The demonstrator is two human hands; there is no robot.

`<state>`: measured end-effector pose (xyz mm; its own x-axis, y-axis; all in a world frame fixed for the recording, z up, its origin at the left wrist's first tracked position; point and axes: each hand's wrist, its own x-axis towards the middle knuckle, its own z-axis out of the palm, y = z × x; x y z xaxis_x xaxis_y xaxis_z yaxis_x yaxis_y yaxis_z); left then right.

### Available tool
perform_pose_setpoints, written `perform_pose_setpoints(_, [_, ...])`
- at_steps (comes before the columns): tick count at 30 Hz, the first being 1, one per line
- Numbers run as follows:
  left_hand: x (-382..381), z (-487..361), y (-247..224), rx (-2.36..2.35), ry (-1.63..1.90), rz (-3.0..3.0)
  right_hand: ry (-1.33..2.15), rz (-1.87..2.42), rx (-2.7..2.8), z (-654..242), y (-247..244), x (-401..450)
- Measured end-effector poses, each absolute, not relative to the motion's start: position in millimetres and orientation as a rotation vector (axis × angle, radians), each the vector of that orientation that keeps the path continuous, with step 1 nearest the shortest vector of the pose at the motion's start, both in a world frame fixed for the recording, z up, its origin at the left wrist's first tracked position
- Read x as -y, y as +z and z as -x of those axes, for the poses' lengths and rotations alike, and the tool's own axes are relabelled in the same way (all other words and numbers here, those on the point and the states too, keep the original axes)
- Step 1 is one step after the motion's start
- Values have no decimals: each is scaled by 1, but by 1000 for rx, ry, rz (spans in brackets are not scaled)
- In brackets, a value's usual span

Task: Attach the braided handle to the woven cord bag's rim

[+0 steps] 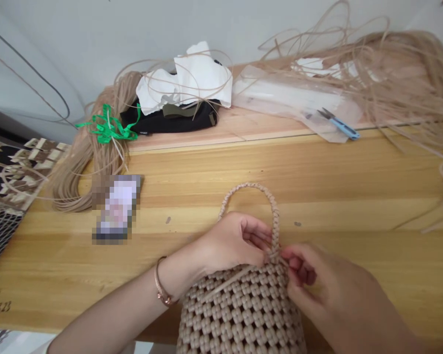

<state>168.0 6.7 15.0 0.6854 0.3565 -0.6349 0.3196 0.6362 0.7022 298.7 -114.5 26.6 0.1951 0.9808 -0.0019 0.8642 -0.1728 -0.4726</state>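
Note:
A beige woven bag (239,309) with an openwork knotted body stands at the table's front edge, its braided handle (251,185) arching up. My left hand (239,241) reaches across the bag's rim, fingers curled behind the handle's right base and thumb in front, gripping the bag there. A loose flat end of strand (227,284) sticks out below that thumb over the weave. On the right side of the same base, my right hand (317,275) is closed in a pinch on a short piece of cord (283,260). The fingertips of my left hand are partly hidden by the handle.
At the back lie a coil of beige cord (70,179) with green ribbon (109,125), a black pouch (170,123) under white paper (203,73), blue thread snips (341,125) on a plastic bag (280,93), and a loose cord heap (409,73). A blurred phone (118,209) lies left.

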Motion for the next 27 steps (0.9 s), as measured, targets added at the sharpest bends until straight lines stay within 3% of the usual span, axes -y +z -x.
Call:
perform_pose_setpoints(7, [-6,-166,15,-814,-6,-928,624,2021,1740,-312,31,107])
perform_pose_setpoints(13, [-3,-166,10,-778,-13,-990,1119,1951,1902,-329,31,103])
perform_pose_setpoints(27, [-3,-168,7,-766,9,-999,1272,1948,1507,-325,23,102])
